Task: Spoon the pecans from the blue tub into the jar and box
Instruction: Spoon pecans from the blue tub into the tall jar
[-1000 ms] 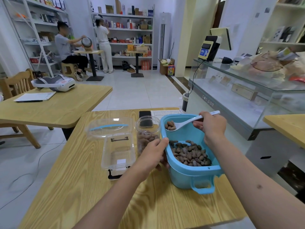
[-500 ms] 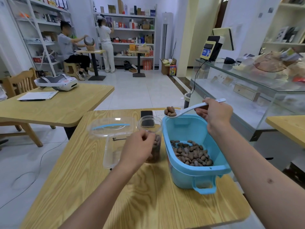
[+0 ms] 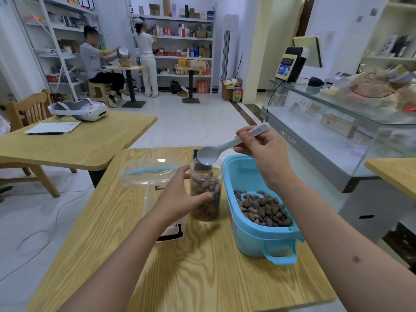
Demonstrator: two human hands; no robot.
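Pecans (image 3: 263,209), unlabelled jar (image 3: 206,192)

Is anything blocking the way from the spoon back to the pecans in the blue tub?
Nothing visible. The spoon, held by the right hand, hangs tipped over the open jar. The blue tub beside it has no lid, and its pecans lie uncovered.

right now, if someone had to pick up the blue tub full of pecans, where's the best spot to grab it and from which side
Probably by the loop handle on the near end of the blue tub, coming in from the person's own side. It juts out from the wall with an open slot for fingers, and nothing blocks it. The pecans make the tub heavy, so a second hand under the far rim would likely steady it.
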